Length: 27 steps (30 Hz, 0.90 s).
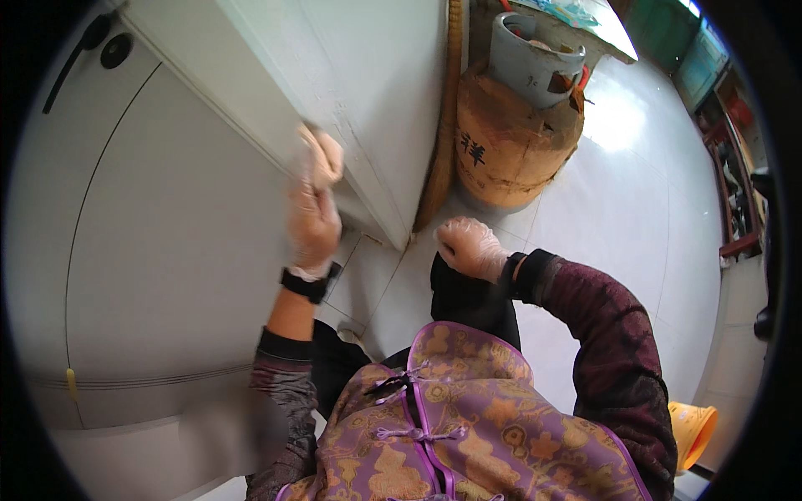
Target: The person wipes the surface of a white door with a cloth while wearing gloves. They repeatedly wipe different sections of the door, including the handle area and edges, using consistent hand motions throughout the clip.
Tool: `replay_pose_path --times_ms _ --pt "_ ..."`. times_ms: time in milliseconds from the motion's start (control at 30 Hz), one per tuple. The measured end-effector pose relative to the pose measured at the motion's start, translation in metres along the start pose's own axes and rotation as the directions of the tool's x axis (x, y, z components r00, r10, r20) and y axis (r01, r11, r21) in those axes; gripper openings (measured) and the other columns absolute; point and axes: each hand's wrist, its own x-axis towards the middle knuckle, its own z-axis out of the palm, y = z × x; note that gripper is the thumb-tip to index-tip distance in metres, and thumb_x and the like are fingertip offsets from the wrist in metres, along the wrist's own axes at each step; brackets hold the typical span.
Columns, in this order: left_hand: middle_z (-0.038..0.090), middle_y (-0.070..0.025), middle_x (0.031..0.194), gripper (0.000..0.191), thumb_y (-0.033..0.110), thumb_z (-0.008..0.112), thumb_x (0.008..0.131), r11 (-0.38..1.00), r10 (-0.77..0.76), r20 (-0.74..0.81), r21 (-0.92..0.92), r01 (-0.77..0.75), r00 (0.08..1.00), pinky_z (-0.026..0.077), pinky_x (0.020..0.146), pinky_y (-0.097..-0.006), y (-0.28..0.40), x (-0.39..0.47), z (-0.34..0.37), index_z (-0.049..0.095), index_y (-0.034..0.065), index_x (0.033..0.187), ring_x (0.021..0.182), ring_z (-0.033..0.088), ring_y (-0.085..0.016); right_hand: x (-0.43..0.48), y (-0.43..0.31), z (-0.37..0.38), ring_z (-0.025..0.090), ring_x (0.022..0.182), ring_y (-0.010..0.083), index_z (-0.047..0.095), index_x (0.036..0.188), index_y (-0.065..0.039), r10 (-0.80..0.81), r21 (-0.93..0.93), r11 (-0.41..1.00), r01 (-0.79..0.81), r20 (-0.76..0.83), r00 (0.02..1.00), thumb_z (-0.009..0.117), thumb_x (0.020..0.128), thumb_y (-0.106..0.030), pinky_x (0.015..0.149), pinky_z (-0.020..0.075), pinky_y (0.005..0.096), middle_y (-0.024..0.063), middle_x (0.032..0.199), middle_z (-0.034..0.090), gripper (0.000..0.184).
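My left hand (313,225), in a thin clear plastic glove, grips a folded beige cloth (326,156). Hand and cloth are raised at the white door frame (250,81) and slightly blurred; whether the cloth touches the frame I cannot tell. Left of them spans a pale door (156,219) with a black lever handle (72,62). My right hand (470,245), gloved the same way, is curled into a fist above my knee. Nothing shows in that fist. A dark band circles each wrist.
A gas cylinder (532,62) in a torn orange cover stands on the tiled floor (614,206) ahead to the right. A long tan pole-like thing (442,144) leans beside the frame's wall. A yellow bucket (692,435) is at lower right, and a dark red shelf (730,188) lines the far right.
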Motion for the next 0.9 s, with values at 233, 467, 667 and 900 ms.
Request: replay_pose_path --times_ms 233,467,667,900 --pt "0.054 -0.0119 0.148 0.069 0.001 0.069 0.081 0.659 0.361 0.204 0.635 -0.404 0.91 0.035 0.116 -0.0592 0.023 0.164 -0.057 0.051 0.0092 0.147 0.138 0.049 -0.035 -0.003 0.0 0.001 0.062 0.092 0.0405 0.059 0.089 -0.005 -0.004 0.006 1.0 0.005 -0.032 0.999 0.06 0.088 -0.019 0.078 0.0521 0.0529 0.0163 0.089 0.063 0.014" --pt "0.051 -0.0045 0.151 0.07 -0.002 0.065 0.083 0.601 0.167 0.468 0.649 -0.466 0.868 0.027 0.12 -0.0621 0.013 0.131 -0.026 0.051 0.0172 0.149 0.147 0.04 -0.027 -0.006 0.006 0.0 0.063 0.094 0.0403 0.06 0.089 -0.004 0.011 0.041 0.999 -0.009 -0.04 0.999 0.06 0.087 -0.02 0.08 0.0525 0.0524 0.0168 0.091 0.064 0.015" --pt "0.046 -0.0083 0.157 0.066 -0.003 0.058 0.083 0.753 0.13 0.551 0.486 -0.444 0.825 0.026 0.121 -0.0555 -0.005 0.031 0.011 0.049 0.011 0.148 0.151 0.034 -0.028 -0.006 0.006 -0.003 0.063 0.095 0.0396 0.061 0.089 -0.004 0.014 0.04 0.999 -0.013 -0.012 1.0 0.06 0.087 -0.02 0.082 0.0531 0.0512 0.0171 0.093 0.065 0.017" --pt "0.045 -0.0123 0.156 0.062 0.005 0.064 0.083 0.777 0.104 0.652 0.418 -0.471 0.751 0.033 0.117 -0.0505 -0.028 -0.044 0.047 0.051 0.0067 0.145 0.15 0.033 -0.036 -0.006 0.006 0.0 0.062 0.094 0.0408 0.06 0.091 -0.005 0.005 0.048 0.999 -0.003 -0.033 0.999 0.059 0.089 -0.019 0.08 0.0524 0.0525 0.0166 0.091 0.064 0.014"
